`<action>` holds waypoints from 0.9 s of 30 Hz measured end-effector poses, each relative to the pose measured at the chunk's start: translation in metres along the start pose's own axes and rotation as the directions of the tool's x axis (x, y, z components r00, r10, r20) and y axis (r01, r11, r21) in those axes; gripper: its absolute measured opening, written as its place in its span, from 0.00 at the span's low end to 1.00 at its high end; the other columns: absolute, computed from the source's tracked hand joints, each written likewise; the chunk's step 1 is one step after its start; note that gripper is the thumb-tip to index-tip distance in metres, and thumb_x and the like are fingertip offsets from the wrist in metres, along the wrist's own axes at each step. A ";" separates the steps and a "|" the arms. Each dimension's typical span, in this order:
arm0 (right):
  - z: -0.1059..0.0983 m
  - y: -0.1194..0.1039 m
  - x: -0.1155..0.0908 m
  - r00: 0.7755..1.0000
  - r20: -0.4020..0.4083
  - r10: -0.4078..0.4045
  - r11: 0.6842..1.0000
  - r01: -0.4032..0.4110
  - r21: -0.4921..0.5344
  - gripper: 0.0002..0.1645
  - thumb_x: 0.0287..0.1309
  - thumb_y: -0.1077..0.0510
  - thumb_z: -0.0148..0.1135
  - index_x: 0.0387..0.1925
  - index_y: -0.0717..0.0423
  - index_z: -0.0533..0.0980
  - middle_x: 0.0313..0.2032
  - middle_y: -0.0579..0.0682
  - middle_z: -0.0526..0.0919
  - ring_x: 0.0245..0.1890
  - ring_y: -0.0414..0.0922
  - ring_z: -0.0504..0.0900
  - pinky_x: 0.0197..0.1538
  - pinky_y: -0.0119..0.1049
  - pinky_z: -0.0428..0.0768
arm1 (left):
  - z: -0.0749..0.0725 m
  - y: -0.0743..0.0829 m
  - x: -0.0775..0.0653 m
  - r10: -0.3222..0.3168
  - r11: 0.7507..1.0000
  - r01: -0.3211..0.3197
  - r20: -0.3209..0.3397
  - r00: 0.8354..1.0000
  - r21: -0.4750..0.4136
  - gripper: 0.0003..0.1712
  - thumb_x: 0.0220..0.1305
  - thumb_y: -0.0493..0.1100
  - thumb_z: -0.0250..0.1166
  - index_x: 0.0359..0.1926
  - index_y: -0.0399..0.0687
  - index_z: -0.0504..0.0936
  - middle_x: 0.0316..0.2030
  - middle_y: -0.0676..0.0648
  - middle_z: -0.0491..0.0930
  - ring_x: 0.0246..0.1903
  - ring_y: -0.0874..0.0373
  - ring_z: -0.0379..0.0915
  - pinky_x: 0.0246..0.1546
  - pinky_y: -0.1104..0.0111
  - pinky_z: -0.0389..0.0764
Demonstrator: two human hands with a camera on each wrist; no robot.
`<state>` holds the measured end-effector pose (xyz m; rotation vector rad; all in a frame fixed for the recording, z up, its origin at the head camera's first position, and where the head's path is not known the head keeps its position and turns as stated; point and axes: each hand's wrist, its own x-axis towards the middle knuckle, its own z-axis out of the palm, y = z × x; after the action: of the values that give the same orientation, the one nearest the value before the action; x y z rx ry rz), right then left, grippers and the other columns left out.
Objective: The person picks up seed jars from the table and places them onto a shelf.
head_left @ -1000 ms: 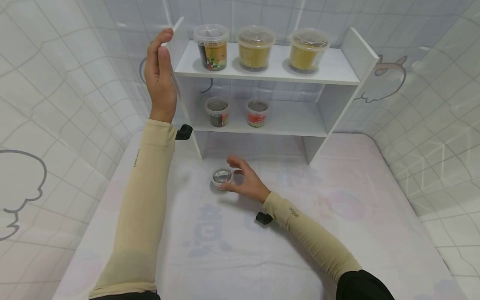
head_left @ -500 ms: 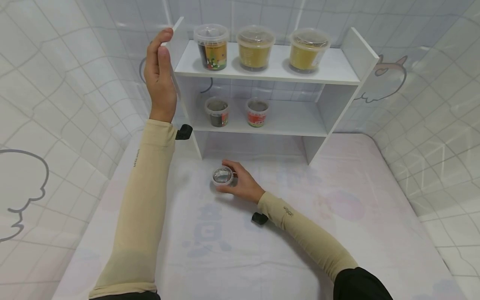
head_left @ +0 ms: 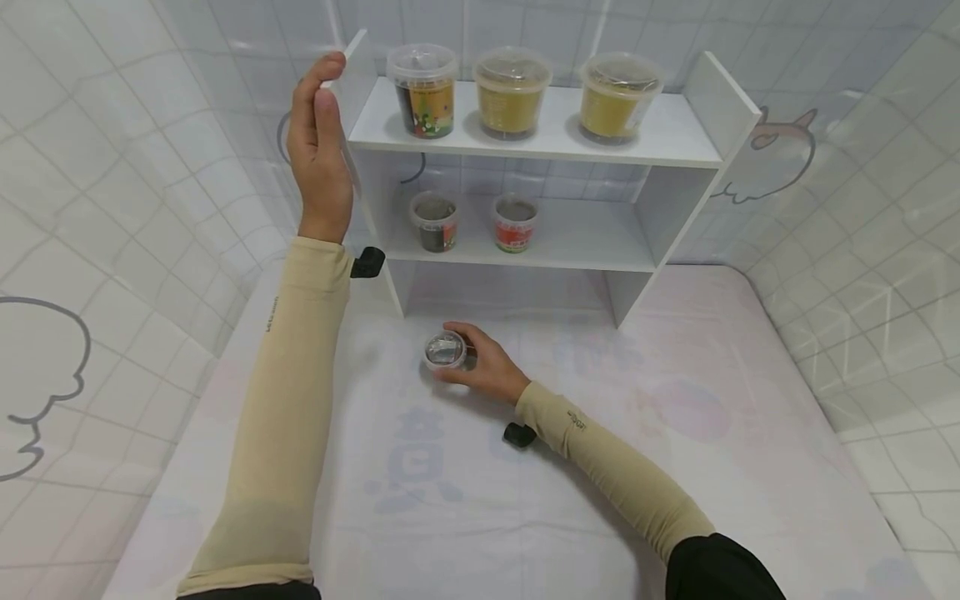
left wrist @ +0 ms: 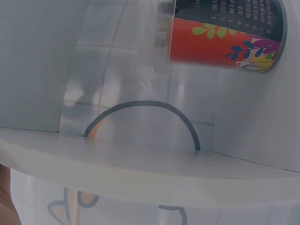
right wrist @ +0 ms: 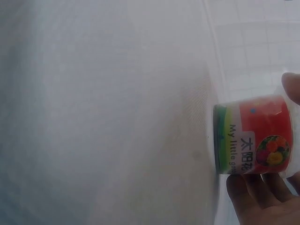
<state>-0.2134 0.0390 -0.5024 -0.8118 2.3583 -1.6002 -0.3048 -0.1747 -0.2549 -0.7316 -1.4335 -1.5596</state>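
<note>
My right hand [head_left: 487,365] grips a small plastic cup [head_left: 445,351] with a clear lid, thumb on the near side and fingers on the far side. The right wrist view shows the red and green label of this cup [right wrist: 253,136], with printed flowers and "My little" on it; it stands on the cloth. My left hand [head_left: 322,158] is raised to the upper left side panel of the white shelf [head_left: 525,152], thumb and fingers holding its edge. Two similar small cups, a dark one [head_left: 435,225] and a red one [head_left: 514,225], stand on the middle shelf board.
On the top board are three larger lidded tubs: one with a printed label [head_left: 423,96] and two yellow ones, in the middle [head_left: 512,100] and at right [head_left: 617,100]. A pale patterned cloth [head_left: 420,517] covers the table. Tile-patterned sheeting [head_left: 847,208] surrounds it.
My right hand has moved slightly left, and its thumb and fingers have closed round the small cup. The left hand stays at the shelf's side panel.
</note>
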 end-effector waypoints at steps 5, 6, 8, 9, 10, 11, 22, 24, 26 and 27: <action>0.000 0.000 0.001 1.000 0.002 -0.001 1.000 0.001 -0.004 0.51 0.55 0.50 0.78 0.74 0.55 0.63 0.68 0.47 0.70 0.65 0.40 0.72 0.67 0.34 0.71 | 0.001 -0.002 0.000 0.000 1.000 0.000 -0.006 1.000 -0.027 0.22 0.76 0.23 0.39 0.56 0.33 0.77 0.60 0.45 0.77 0.67 0.54 0.66 0.74 0.61 0.58; 0.000 0.000 0.001 1.000 0.003 -0.002 1.000 0.002 -0.003 0.51 0.55 0.50 0.78 0.74 0.56 0.63 0.69 0.48 0.70 0.65 0.40 0.72 0.68 0.34 0.72 | 0.001 -0.002 0.000 0.000 1.000 0.000 -0.008 1.000 -0.028 0.22 0.76 0.23 0.39 0.56 0.33 0.77 0.60 0.45 0.77 0.67 0.54 0.66 0.74 0.60 0.59; 0.000 -0.001 0.001 1.000 0.006 -0.004 1.000 0.004 0.001 0.51 0.55 0.50 0.78 0.74 0.56 0.62 0.69 0.50 0.70 0.65 0.41 0.72 0.68 0.35 0.72 | 0.000 -0.002 0.000 0.000 1.000 0.000 -0.011 1.000 -0.021 0.21 0.76 0.23 0.39 0.56 0.33 0.78 0.60 0.45 0.78 0.67 0.55 0.66 0.74 0.60 0.59; 0.000 -0.001 0.001 1.000 0.008 -0.003 1.000 0.003 0.003 0.51 0.55 0.50 0.78 0.74 0.57 0.62 0.69 0.50 0.70 0.65 0.41 0.72 0.68 0.35 0.72 | 0.000 -0.002 0.000 -0.001 1.000 0.000 -0.012 1.000 -0.019 0.21 0.76 0.23 0.40 0.56 0.33 0.78 0.60 0.45 0.78 0.67 0.55 0.67 0.74 0.60 0.59; 0.000 -0.002 0.001 1.000 0.009 -0.001 1.000 0.001 0.005 0.51 0.55 0.50 0.78 0.74 0.57 0.62 0.69 0.50 0.69 0.65 0.41 0.72 0.68 0.35 0.72 | 0.000 -0.002 0.000 -0.001 1.000 0.001 -0.012 1.000 -0.019 0.21 0.76 0.23 0.40 0.56 0.33 0.78 0.60 0.45 0.78 0.67 0.55 0.67 0.74 0.60 0.59; 0.000 -0.002 0.000 1.000 0.009 0.002 1.000 -0.002 0.004 0.51 0.55 0.50 0.78 0.74 0.56 0.62 0.69 0.49 0.70 0.65 0.41 0.72 0.68 0.35 0.72 | 0.000 -0.002 0.000 -0.001 1.000 0.001 -0.011 1.000 -0.017 0.21 0.76 0.24 0.40 0.56 0.34 0.78 0.60 0.45 0.78 0.66 0.55 0.67 0.74 0.61 0.59; 0.001 -0.002 -0.001 1.000 -0.017 0.020 1.000 -0.020 -0.007 0.49 0.54 0.49 0.78 0.73 0.51 0.64 0.67 0.42 0.71 0.64 0.39 0.72 0.67 0.34 0.72 | 0.002 -0.001 0.001 -0.002 0.999 0.001 -0.009 1.000 -0.034 0.22 0.76 0.23 0.39 0.56 0.33 0.77 0.60 0.45 0.77 0.67 0.55 0.66 0.74 0.61 0.59; 0.001 -0.002 -0.001 1.000 -0.024 0.019 1.000 -0.020 -0.005 0.49 0.54 0.50 0.79 0.73 0.50 0.64 0.67 0.43 0.71 0.64 0.40 0.73 0.67 0.34 0.72 | 0.002 -0.001 0.001 -0.002 0.999 0.002 -0.010 1.000 -0.042 0.21 0.76 0.23 0.39 0.56 0.32 0.77 0.60 0.44 0.77 0.67 0.54 0.66 0.74 0.61 0.59; 0.001 -0.003 -0.001 0.999 -0.030 0.013 1.000 -0.013 -0.010 0.49 0.54 0.51 0.79 0.73 0.50 0.64 0.67 0.44 0.71 0.64 0.41 0.73 0.67 0.35 0.73 | 0.002 -0.001 0.001 -0.003 0.999 0.002 -0.012 1.000 -0.045 0.21 0.76 0.23 0.39 0.56 0.32 0.77 0.60 0.44 0.77 0.67 0.54 0.66 0.74 0.61 0.59; 0.000 -0.004 -0.002 0.999 -0.033 0.009 1.000 -0.009 -0.012 0.49 0.54 0.51 0.79 0.74 0.50 0.64 0.67 0.45 0.71 0.64 0.42 0.74 0.66 0.35 0.73 | 0.001 -0.001 0.001 -0.003 0.999 0.002 -0.013 1.000 -0.047 0.21 0.76 0.23 0.39 0.56 0.32 0.77 0.60 0.44 0.77 0.67 0.54 0.66 0.74 0.61 0.59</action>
<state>-0.2105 0.0386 -0.4997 -0.7822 2.3928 -1.6092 -0.3065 -0.1737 -0.2543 -0.7461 -1.3925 -1.6017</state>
